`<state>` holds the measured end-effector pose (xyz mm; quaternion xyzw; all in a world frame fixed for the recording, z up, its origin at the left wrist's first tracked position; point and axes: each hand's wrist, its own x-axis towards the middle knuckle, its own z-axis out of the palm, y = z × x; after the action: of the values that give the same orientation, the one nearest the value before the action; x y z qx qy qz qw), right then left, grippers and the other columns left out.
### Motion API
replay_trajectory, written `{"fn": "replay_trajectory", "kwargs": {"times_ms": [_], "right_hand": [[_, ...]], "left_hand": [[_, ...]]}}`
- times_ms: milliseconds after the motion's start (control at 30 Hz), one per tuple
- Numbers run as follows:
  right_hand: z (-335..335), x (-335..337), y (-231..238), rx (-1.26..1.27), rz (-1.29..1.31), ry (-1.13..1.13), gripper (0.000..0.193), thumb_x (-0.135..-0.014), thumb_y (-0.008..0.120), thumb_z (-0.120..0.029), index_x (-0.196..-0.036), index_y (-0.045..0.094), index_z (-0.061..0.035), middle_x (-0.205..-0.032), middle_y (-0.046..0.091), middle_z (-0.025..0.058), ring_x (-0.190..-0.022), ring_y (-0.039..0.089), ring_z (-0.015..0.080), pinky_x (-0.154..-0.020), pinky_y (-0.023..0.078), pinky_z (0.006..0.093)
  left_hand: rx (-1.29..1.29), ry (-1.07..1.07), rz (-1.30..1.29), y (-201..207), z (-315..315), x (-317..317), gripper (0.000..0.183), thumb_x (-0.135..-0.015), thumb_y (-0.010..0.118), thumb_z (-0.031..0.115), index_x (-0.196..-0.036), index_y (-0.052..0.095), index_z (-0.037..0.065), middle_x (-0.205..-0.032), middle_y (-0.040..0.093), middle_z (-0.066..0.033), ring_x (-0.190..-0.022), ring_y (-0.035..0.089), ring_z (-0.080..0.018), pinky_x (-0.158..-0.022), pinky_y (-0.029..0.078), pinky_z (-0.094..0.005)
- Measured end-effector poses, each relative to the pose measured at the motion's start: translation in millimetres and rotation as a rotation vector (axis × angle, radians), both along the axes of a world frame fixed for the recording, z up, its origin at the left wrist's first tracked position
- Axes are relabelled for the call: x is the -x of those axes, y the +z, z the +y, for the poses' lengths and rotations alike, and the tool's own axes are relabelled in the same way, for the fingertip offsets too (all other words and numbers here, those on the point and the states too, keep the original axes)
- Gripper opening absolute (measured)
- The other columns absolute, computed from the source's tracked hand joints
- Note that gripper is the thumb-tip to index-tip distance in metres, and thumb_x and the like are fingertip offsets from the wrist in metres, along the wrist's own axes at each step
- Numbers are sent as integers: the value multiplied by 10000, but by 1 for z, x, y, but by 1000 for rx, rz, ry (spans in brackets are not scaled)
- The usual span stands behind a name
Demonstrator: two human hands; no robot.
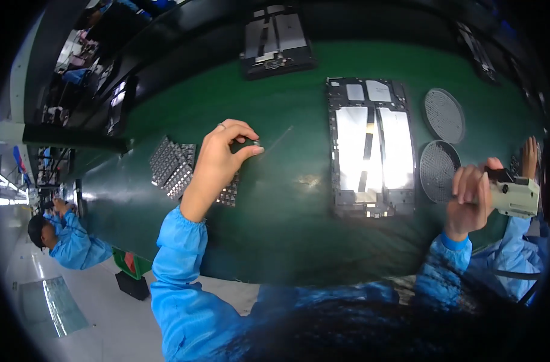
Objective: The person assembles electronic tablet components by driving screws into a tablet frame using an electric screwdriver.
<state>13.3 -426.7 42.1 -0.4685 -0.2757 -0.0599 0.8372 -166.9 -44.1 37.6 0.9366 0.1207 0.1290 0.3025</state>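
My left hand [224, 151] is raised over the green tabletop, thumb and fingers pinched on a small metallic part [257, 143] too tiny to identify. Below and beside that wrist lie dark trays [173, 166] with rows of small pieces. At the right, my right hand [470, 198] has curled, slightly blurred fingers. A pale boxy device [516, 197] with a black end adjoins it; whether the fingers grip this device is unclear. Between my hands lies an opened tablet-like chassis [372, 151] with silver battery panels. Two round perforated dishes [444, 114] sit near my right hand.
Another opened chassis [276, 39] rests at the far side. A dark bar [76, 139] juts in from the left. Past my right hand is another person's hand [529, 157]. A person in blue [76, 241] works at the far left, near a green bin [132, 263].
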Motion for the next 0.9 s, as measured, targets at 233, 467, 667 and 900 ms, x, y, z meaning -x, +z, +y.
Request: {"fn": "replay_trajectory", "kwargs": {"times_ms": [233, 467, 667, 900], "right_hand": [[64, 29, 19, 61, 44, 141, 298, -945, 505, -138, -1213, 471, -10, -581, 380, -17, -455, 351, 77, -467, 350, 252], [93, 41, 19, 209, -3, 235, 265, -940, 530, -105, -1173, 432, -25, -553, 402, -4, -438, 392, 106, -449, 355, 284], [110, 46, 13, 143, 268, 270, 242, -811, 647, 30, -1043, 592, -11, -981, 619, 80, -767, 591, 102, -663, 482, 241], [146, 55, 8, 109, 359, 277, 277, -772, 630, 106, -1021, 602, -13, -980, 616, 83, -695, 578, 97, -574, 479, 230]], "left_hand": [[868, -51, 109, 8, -66, -21, 124, -844, 725, 24, -945, 667, -18, -811, 719, -64, -760, 658, -77, -670, 504, -207], [732, -108, 193, -6, -99, -38, 123, -830, 742, 66, -923, 690, 4, -783, 714, -94, -705, 673, -106, -631, 497, -230], [871, -116, 209, -10, -102, -40, 213, -820, 747, 42, -941, 584, -20, -806, 695, -97, -713, 707, -147, -624, 523, -264], [1086, -88, 243, -18, -94, -39, 278, -808, 753, 24, -933, 508, -11, -911, 657, -101, -801, 710, -170, -672, 539, -259]]}}
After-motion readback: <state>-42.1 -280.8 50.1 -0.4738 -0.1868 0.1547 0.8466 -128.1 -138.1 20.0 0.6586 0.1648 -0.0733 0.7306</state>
